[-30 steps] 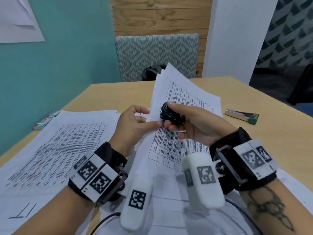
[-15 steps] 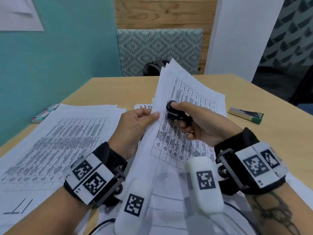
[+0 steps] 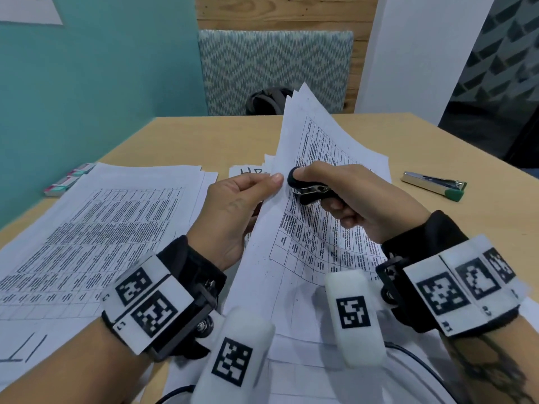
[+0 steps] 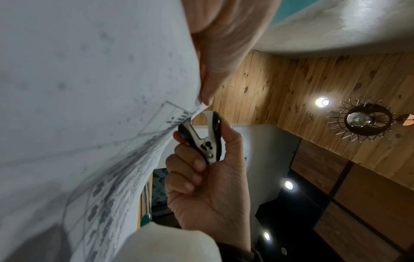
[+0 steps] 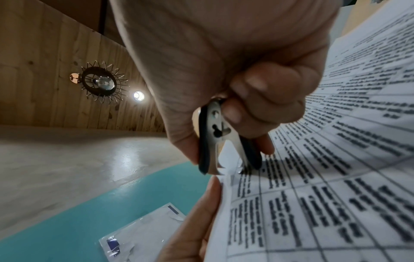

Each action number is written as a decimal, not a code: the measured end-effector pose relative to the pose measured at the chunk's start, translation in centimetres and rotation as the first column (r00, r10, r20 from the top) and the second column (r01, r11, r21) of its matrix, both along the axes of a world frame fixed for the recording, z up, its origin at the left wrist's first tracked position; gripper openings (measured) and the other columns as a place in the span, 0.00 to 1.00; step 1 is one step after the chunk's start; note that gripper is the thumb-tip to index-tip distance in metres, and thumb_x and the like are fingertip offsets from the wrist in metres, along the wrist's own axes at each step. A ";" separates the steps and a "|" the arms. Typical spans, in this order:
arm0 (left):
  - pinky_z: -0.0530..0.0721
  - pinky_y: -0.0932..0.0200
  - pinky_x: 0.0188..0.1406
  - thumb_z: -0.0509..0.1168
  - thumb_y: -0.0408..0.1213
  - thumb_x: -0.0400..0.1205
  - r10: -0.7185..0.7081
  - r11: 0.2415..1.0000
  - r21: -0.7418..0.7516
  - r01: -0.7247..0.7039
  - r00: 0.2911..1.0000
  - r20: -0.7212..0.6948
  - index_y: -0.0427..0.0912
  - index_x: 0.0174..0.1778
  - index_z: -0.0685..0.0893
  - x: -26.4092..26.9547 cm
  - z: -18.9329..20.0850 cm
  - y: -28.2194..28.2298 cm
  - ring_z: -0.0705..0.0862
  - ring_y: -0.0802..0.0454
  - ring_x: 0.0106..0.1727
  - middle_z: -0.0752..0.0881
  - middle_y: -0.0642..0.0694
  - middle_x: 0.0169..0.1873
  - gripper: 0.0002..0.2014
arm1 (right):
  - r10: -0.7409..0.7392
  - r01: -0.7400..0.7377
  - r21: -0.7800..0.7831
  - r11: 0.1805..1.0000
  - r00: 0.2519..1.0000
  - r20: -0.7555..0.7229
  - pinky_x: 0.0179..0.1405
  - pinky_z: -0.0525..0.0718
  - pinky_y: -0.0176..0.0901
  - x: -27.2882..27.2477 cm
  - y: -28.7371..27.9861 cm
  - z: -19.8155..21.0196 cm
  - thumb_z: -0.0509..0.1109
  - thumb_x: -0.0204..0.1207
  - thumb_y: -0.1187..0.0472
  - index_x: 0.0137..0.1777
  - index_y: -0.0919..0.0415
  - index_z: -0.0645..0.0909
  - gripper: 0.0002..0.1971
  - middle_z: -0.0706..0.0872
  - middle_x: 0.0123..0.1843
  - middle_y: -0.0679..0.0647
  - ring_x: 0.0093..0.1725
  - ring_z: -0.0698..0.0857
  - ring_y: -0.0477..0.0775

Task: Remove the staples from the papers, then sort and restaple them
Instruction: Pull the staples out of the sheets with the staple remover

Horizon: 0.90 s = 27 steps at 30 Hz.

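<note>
My left hand [image 3: 248, 191] pinches the upper left corner of a stapled set of printed table sheets [image 3: 320, 240], lifted and tilted above the desk. My right hand [image 3: 335, 193] grips a black and metal staple remover [image 3: 306, 188], its claws spread at that paper corner. The right wrist view shows the staple remover [image 5: 224, 141] with its claw tips against the sheet [image 5: 336, 159] just above my left thumb [image 5: 201, 212]. From the left wrist, the staple remover [image 4: 201, 136] meets the curled paper corner [image 4: 199, 109]. No staple can be made out.
A second stack of printed sheets [image 3: 102, 228] lies on the wooden desk [image 3: 189, 141] at the left, marked "IT". A note reading "HR" [image 3: 248, 172] lies behind my left hand. A silver stapler with a green end [image 3: 434, 185] rests at right. Small boxes [image 3: 70, 179] sit by the teal wall.
The right hand has turned the staple remover and drawn it slightly right along the paper's corner. My left thumb has slid up onto the corner's edge. The view has tilted down a little.
</note>
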<state>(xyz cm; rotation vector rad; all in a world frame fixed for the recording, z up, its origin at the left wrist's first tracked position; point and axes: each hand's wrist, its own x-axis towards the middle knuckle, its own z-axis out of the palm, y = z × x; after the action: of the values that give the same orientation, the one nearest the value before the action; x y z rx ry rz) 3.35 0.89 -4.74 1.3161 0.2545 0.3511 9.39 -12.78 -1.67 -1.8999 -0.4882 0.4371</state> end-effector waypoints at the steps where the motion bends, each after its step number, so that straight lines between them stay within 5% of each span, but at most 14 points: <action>1: 0.82 0.57 0.36 0.70 0.34 0.74 0.002 1.000 -0.003 -0.002 1.000 -0.002 0.39 0.37 0.85 0.0 -0.1 0.0 0.82 0.49 0.28 0.87 0.43 0.31 0.03 | -0.002 0.002 -0.003 1.000 1.000 -0.001 0.16 0.57 0.32 0.0 0.0 -0.1 0.69 0.67 0.45 0.34 0.55 0.75 0.14 0.65 0.16 0.43 0.18 0.59 0.46; 4: 0.81 0.59 0.33 0.70 0.34 0.75 0.013 1.000 -0.001 -0.013 1.000 0.002 0.40 0.36 0.85 0.0 -0.1 0.0 0.82 0.50 0.27 0.87 0.43 0.29 0.03 | -0.003 0.003 0.000 1.000 1.000 0.001 0.16 0.58 0.33 -0.1 0.1 -0.2 0.70 0.69 0.46 0.28 0.54 0.74 0.15 0.66 0.16 0.43 0.18 0.59 0.46; 27: 0.85 0.61 0.32 0.68 0.35 0.76 0.002 1.000 0.026 -0.002 1.000 -0.010 0.38 0.38 0.85 -0.1 -0.3 -0.1 0.85 0.52 0.26 0.88 0.45 0.28 0.04 | 0.034 -0.033 -0.009 0.999 0.996 0.086 0.19 0.55 0.37 -0.3 0.4 -0.5 0.69 0.70 0.47 0.43 0.56 0.78 0.12 0.63 0.20 0.45 0.19 0.59 0.45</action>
<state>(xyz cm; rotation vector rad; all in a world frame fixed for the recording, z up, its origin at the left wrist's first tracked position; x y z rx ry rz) 3.24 0.79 -5.02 1.3432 0.2606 0.3507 9.10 -12.35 -2.12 -1.9258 -0.5762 0.3807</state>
